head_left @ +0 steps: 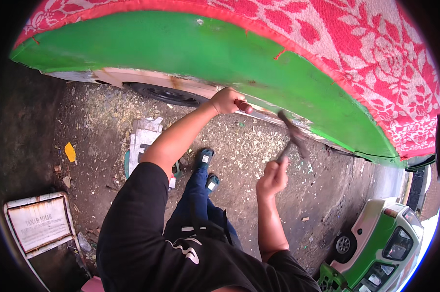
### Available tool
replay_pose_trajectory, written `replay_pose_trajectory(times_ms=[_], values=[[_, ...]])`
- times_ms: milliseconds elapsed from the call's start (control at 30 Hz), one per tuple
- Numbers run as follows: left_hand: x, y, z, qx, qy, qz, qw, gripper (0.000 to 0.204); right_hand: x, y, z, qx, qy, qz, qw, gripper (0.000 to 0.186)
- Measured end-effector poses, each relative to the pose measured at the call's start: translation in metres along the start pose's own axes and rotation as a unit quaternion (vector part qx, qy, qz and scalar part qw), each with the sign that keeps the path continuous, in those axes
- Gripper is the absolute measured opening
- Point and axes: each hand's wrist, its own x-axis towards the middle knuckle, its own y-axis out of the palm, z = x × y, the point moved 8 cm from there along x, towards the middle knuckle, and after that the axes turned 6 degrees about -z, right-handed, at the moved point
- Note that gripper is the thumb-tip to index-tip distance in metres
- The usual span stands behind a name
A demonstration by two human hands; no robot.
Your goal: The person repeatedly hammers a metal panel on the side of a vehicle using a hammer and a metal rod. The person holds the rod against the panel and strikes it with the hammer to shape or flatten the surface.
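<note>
Left hand (pixel 226 100): closed around a red-brown handle (pixel 244 106), which is held by the lower edge of a green vehicle panel (pixel 147 44); whether the panel is touched cannot be told.
Right hand (pixel 272 179): wrapped around a hammer (pixel 291 129), whose blurred head is held to the right of the handle, apart from it.
Far side: the panel is draped with a red-and-white floral cloth (pixel 375 58); a dark wheel (pixel 166 93) is seen below, to the left.
Ground (pixel 244 160): strewn with pale flakes.
Near right: a green-and-white vehicle (pixel 375 219) is seen.
Near left: a framed sign (pixel 40 225).
</note>
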Motion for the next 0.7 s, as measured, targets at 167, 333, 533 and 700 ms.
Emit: replay_pose_trajectory(times_ms=[167, 333, 533, 700], values=[[0.011, -0.007, -0.008, -0.024, 0.015, -0.020, 0.999, 0.012, 0.021, 0.025, -0.014, -0.090, 0.050, 0.080, 0.992, 0.038], [0.008, 0.003, 0.006, -0.004, -0.022, 0.012, 1.000, 0.013, 0.008, 0.016, -0.016, -0.120, -0.014, 0.088, 0.989, 0.038], [0.004, -0.008, -0.005, 0.042, 0.043, -0.086, 0.995, 0.020, 0.017, -0.005, -0.021, -0.032, 0.145, 0.041, 0.988, 0.041], [-0.023, -0.010, -0.036, 0.104, 0.112, -0.193, 0.969, 0.033, 0.001, -0.027, -0.038, -0.008, 0.255, 0.048, 0.966, 0.041]])
